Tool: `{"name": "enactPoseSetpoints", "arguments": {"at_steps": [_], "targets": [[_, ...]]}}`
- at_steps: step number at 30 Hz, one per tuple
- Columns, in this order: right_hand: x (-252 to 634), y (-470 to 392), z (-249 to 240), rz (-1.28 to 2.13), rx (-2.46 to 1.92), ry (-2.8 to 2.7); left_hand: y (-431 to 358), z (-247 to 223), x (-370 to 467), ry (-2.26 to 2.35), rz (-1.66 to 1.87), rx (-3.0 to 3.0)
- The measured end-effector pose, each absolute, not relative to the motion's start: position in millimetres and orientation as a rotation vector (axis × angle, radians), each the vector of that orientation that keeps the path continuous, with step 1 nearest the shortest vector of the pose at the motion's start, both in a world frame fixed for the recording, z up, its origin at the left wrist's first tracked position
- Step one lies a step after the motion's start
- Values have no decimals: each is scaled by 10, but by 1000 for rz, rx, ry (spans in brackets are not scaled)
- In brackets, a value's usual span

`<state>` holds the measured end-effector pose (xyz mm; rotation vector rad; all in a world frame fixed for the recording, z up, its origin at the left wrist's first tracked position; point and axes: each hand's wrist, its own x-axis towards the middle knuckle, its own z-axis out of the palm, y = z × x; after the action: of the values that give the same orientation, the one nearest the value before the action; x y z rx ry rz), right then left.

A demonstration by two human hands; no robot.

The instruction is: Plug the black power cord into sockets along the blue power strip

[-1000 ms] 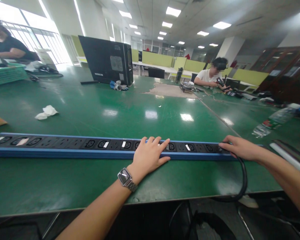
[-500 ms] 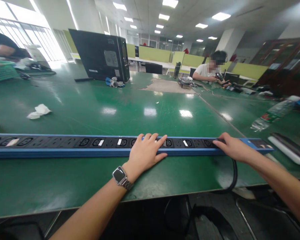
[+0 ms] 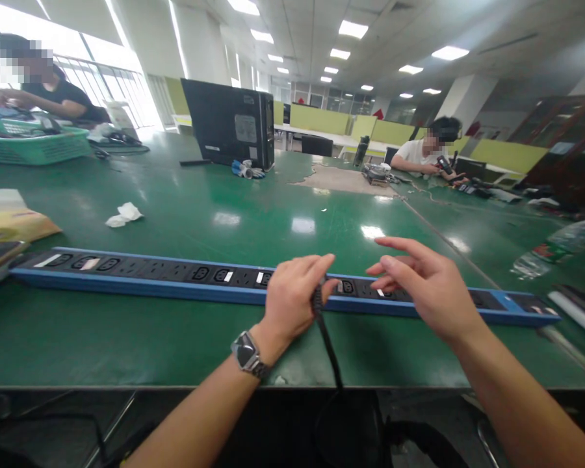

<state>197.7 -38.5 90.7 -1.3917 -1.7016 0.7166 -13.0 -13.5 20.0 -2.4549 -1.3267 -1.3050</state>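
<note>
Left hand [image 3: 293,298]: held the black cable [image 3: 328,335] with closed fingers, over the power strip [image 3: 166,289].
Right hand [image 3: 431,289]: hovered with open fingers above the strip.
Power strip: lay on the counter [image 3: 190,351], bore white labels [image 3: 228,277], too small to read.
Bottle [image 3: 578,234]: showed a red-and-green label [image 3: 546,251], too blurred.

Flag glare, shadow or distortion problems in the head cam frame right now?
Head view: window at upper left blown out; ceiling lights mirrored as white patches on the green tabletop, beyond the power strip. Head view, right edge: bottle looks stretched and soft. Head view, bottom: black cable from the left hand fades into dark below the tabletop edge.
</note>
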Motion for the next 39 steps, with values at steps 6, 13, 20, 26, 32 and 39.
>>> {"name": "enactPoseSetpoints", "arguments": {"at_steps": [6,13,20,26,32,39], "targets": [[2585,-155,-21,-49,-1716,-1785,-10,118,-1217,-1869,-1270,-2228],[2620,-145,-309,-332,-1663,-1846,67,168,-1494,-1736,-939,-2669],[2616,-155,-308,-358,-1655,-1836,111,261,-1501,-1639,-810,-2842],[2606,-160,-310,-357,-1652,-1837,95,294,-1611,-1655,-845,-2902],[2605,-159,-314,-394,-1643,-1843,152,267,-1720,-1718,-861,-2917],[2640,-97,-410,-474,-1529,-1786,217,265,-1747,-1747,-692,-2911]]}}
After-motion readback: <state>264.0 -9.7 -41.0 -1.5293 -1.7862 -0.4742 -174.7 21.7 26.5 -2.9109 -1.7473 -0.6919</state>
